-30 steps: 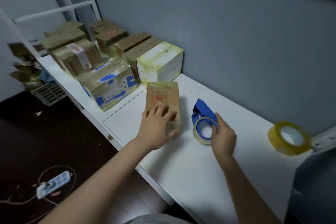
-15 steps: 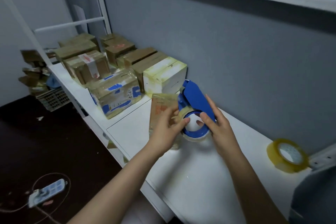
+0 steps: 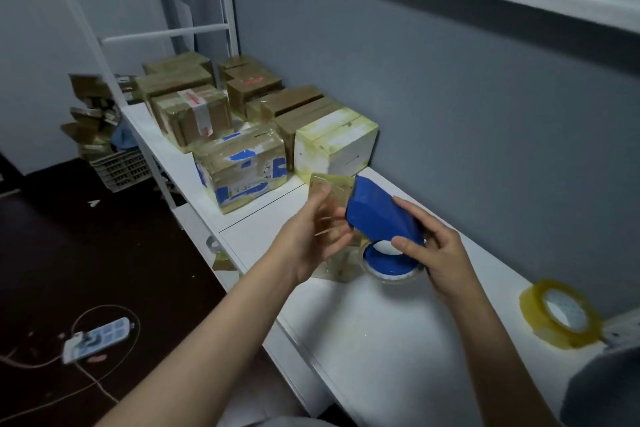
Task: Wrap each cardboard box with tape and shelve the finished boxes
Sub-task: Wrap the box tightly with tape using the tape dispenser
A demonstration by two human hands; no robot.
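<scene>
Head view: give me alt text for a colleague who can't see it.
Left grip holds a small taped cardboard box upright at the white desk while right grip holds a blue tape dispenser against it. A row of taped boxes sits along the wall behind; a spare tape roll lies at far right.
</scene>
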